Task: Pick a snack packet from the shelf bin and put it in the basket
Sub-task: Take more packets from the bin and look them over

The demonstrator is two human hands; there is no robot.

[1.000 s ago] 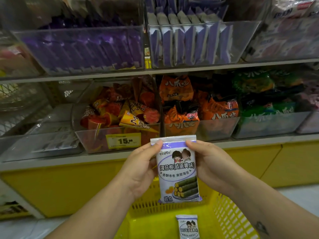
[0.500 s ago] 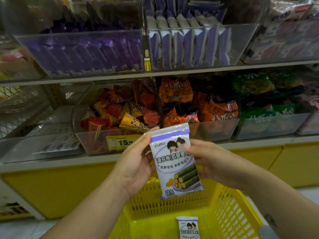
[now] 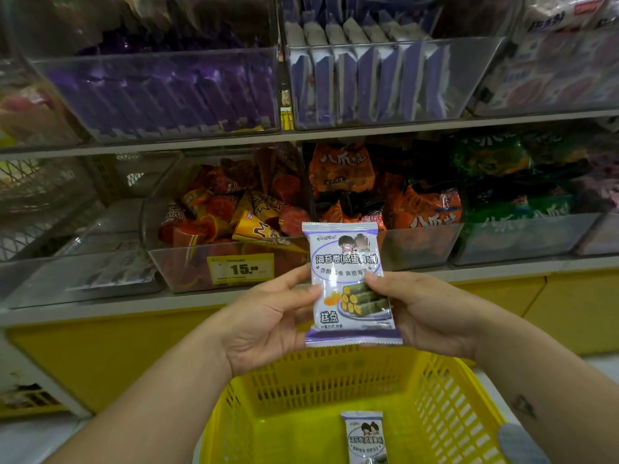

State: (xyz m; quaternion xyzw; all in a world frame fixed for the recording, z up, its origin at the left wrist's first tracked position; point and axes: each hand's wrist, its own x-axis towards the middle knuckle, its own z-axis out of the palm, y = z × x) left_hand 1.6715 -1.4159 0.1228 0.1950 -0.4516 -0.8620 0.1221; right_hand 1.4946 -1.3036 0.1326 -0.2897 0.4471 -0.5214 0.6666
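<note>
Snack packet (image 3: 350, 286), upright at frame centre above the yellow basket (image 3: 445, 400), is pinched at both side edges by left hand (image 3: 268, 319) and right hand (image 3: 425, 313) fingers; a careless release risks it dropping outside the rim.

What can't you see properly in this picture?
Head view only:
- Packet in the basket: bottom cut off by the frame edge.
- Held snack packet: its back faces away; small print too fine.
- Price tag: only "15" readable.
- Top purple bin: packets blurred behind plastic.
</note>
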